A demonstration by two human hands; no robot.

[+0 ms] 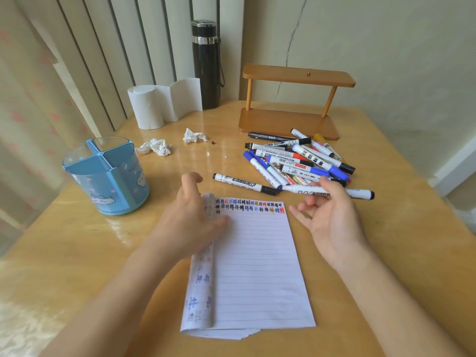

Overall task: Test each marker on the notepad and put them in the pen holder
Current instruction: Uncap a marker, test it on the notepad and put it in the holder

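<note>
On the yellow wooden table [386, 253], near its middle toward the near edge, lies one lined notepad [257, 266], its earlier pages rolled back along its left side. Two rows of small test marks in black, blue, red and yellow run across the top of the open page; the lines below are blank.

Toward the far right corner sits one heap of markers [296, 158], more than a dozen, overlapping too much for an exact count. Most have white barrels with black, blue or red caps; one is all black and one has a yellow cap. One black-capped marker [244, 184] lies alone just left of the heap, beyond the notepad's top edge. Behind the heap stands one small wooden two-tier shelf [296, 99].

Near the left edge stands one translucent blue pen holder [108, 176] with four compartments, all without markers.

The left hand [193, 215] rests on the rolled-back pages at the notepad's top left, fingers loosely spread, thumb raised, holding nothing. The right hand [332, 215] is turned palm up just right of the notepad, thumb and forefinger pinching a white whiteboard marker [327, 190] held level, its black cap pointing right.

At the far edge are one paper roll [154, 106] and one black flask [206, 65], with two crumpled tissues [157, 146] in front of them.
</note>
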